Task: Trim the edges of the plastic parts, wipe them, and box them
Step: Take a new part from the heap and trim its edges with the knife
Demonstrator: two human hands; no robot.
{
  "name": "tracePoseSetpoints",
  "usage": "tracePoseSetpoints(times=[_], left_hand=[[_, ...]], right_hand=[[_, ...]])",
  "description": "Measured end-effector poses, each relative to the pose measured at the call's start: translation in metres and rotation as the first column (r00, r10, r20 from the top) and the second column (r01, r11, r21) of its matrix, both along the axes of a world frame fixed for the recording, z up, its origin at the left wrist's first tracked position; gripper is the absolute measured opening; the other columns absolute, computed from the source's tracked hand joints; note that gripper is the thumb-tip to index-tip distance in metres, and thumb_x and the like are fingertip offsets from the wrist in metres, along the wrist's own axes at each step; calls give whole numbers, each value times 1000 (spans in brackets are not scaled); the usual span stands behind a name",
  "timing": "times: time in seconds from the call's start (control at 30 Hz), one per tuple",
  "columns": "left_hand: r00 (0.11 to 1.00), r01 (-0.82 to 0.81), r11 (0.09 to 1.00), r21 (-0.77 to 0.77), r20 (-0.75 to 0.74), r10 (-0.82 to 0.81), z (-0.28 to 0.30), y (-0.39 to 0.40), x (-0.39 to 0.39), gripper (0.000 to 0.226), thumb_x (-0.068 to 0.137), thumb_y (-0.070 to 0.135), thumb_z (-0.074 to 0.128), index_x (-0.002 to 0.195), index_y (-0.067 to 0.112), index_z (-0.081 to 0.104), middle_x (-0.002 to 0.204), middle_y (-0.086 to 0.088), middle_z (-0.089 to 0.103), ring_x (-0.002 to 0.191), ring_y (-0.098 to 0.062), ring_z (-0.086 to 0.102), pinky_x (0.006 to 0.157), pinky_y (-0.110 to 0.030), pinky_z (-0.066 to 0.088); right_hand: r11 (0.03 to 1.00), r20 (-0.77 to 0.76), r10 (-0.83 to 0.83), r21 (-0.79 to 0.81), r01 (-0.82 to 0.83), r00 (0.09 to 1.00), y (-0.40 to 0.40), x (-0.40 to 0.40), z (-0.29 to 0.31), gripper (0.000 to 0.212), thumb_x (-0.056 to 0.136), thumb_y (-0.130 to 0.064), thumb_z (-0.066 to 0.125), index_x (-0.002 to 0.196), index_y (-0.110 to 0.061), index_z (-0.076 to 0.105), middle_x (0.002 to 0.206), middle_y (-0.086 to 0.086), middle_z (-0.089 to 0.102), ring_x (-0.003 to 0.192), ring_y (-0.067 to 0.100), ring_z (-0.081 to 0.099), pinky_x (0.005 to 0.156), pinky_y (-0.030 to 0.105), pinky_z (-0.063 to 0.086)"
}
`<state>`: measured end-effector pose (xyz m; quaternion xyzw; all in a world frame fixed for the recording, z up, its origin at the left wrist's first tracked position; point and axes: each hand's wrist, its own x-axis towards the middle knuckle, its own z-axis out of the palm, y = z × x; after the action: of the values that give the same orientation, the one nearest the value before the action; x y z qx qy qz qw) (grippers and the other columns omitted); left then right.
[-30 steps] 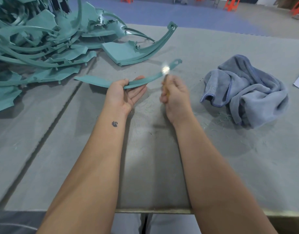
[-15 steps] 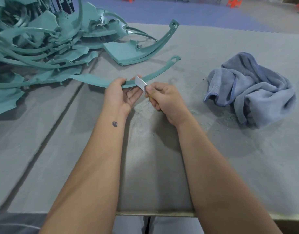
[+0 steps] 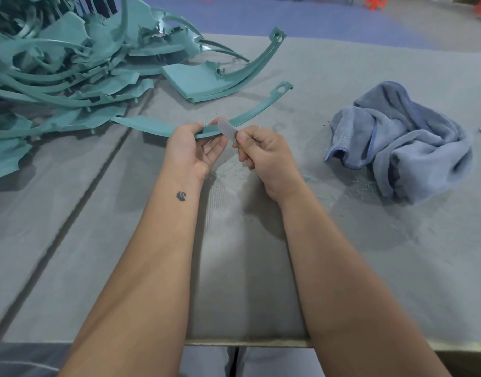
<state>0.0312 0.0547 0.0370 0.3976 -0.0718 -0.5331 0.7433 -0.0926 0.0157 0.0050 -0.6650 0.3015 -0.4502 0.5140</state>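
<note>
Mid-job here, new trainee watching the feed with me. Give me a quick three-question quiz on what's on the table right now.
1. True or false: the left hand holds the curved green strip while the right hand puts a blade to its edge.
2. Where does the grey towel lie? A) under the strip B) crumpled to the right of the hands, untouched C) on the heap of green parts
3. Fill in: fine green ______ lie scattered on the table near the towel.

Key: 1 true; 2 B; 3 shavings.
</note>
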Motion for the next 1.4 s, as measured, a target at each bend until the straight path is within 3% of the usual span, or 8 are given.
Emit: tracePoseSetpoints(times=[0.13, 0.23, 0.4, 0.53, 0.77, 0.93, 1.1, 1.4], left_hand=[[1000, 2, 1000, -9, -19, -2, 1, 0, -2, 11, 101, 4, 39, 98, 2, 49, 85, -12, 68, 55, -19, 69, 48, -25, 55], [999, 1, 1000, -20, -46, -2, 3, 1, -4, 16, 101, 4, 39, 90, 1, 50, 72, -12, 70, 54, -21, 69, 48, -27, 56], [993, -29, 999, -39, -111, 25, 2, 8, 7, 8, 101, 4, 40, 99, -2, 45, 67, -15, 71, 59, -27, 71, 47, -28, 55], [993, -42, 998, -51, -111, 36, 1, 9, 10, 9, 101, 5, 39, 97, -1, 45, 66, -15, 71, 58, -28, 71, 47, -28, 55], [999, -32, 999, -31, -37, 31, -1, 6, 9, 6, 102, 5, 38, 98, 2, 42, 65, -14, 71, 57, -25, 70, 47, -26, 55], [1000, -5, 1000, -18, -11, 5, 0, 6, 9, 8, 102, 5, 37, 97, 1, 42, 66, -14, 71, 59, -26, 71, 47, -26, 54], [999, -39, 999, 5, 1, 39, -1, 11, 18, 11, 100, 3, 40, 90, 3, 44, 64, -11, 70, 56, -22, 70, 47, -24, 54], [999, -46, 999, -2, 1, 46, -3, 11, 16, 11, 101, 5, 39, 92, 4, 44, 64, -10, 71, 55, -19, 70, 48, -25, 55]], right_hand=[[1000, 34, -9, -6, 10, 999, 0, 0, 0, 29, 97, -6, 51, 73, -18, 61, 59, 0, 53, 58, 10, 43, 56, 20, 37], [1000, 50, -25, -15, 26, 998, -1, 1, -2, 28, 97, -7, 51, 73, -18, 61, 60, -2, 54, 59, 11, 44, 57, 19, 39], [964, 319, -223, 210, 161, 921, -15, -11, -1, 26, 101, -13, 46, 79, -15, 60, 62, -3, 57, 54, 7, 47, 56, 17, 41], [961, 304, -219, 229, 152, 927, -16, -11, -1, 25, 101, -19, 47, 80, -18, 62, 64, -3, 58, 53, 8, 47, 55, 17, 42], [998, 68, 58, 36, -61, 996, -7, -5, 1, 24, 95, -20, 52, 74, -19, 63, 58, -4, 54, 48, 9, 40, 49, 21, 33], [998, 119, -30, 65, 22, 992, -9, -6, -1, 27, 99, -14, 50, 75, -18, 62, 57, -7, 52, 50, 6, 37, 50, 16, 32], [955, 444, -189, 290, 59, 876, -19, -18, 3, 29, 102, -16, 44, 77, -17, 59, 67, -6, 56, 56, 6, 42, 51, 16, 33], [971, 401, -70, 237, -29, 913, -14, -19, 3, 27, 100, -26, 46, 79, -22, 63, 65, -1, 58, 52, 10, 44, 54, 17, 37]])
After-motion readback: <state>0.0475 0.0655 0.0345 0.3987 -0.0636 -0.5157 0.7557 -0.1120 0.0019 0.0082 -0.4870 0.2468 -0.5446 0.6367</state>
